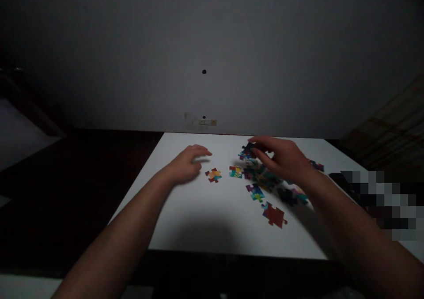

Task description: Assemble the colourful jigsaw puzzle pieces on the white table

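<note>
my left hand (183, 164): thumb and fingers loosely parted, nothing in hold; i cannot tell if it touches the white table (179, 210). just right of it, an orange puzzle piece (213, 175) lies alone. next, a yellow-striped piece (236, 172), left side of the jigsaw pile (263, 182). a dark piece (248, 149) sits pinched between thumb and forefinger of my right hand (281, 155), by the pile's far side. nearer me, a red-brown piece (274, 215).
</note>
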{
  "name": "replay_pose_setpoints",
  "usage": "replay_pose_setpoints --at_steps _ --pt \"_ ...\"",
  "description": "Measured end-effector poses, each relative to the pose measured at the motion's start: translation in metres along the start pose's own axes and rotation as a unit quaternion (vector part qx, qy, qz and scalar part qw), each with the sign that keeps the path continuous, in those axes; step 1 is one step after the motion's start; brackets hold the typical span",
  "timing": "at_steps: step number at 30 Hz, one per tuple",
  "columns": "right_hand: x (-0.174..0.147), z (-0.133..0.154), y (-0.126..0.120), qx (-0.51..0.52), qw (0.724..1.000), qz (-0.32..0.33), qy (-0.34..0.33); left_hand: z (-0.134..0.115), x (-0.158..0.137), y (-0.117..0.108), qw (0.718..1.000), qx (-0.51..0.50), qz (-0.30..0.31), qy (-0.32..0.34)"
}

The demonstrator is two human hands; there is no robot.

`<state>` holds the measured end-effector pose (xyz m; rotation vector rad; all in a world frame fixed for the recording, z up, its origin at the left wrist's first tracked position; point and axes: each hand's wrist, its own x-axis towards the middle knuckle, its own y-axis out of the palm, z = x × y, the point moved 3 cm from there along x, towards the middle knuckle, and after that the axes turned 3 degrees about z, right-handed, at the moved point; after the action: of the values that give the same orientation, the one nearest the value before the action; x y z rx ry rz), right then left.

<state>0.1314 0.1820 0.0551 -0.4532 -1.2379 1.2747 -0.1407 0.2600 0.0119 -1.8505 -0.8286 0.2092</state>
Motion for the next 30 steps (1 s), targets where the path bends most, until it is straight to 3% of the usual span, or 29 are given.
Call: replay_pose_setpoints --at_steps 4,7,12,17,30 --pt "0.033 0.030 0.038 0.057 0.995 0.086 0.005 -0.002 -0.002 0.006 0.998 -0.013 0.050 0.032" --pt "0.049 0.026 0.072 0.103 0.988 0.107 0.049 -0.007 -0.005 0.014 0.996 0.016 0.080 0.033" --pt "0.045 0.014 0.109 0.104 0.987 0.099 0.077 -0.009 -0.004 0.017 0.997 0.058 0.051 -0.003" --pt "0.036 0.009 0.114 0.070 0.994 0.065 0.056 -0.016 0.004 0.027 0.997 0.058 0.047 0.015" --pt "0.033 0.006 0.115 0.093 0.992 0.079 0.036 -0.011 0.007 0.034 0.997 0.029 0.046 -0.045"
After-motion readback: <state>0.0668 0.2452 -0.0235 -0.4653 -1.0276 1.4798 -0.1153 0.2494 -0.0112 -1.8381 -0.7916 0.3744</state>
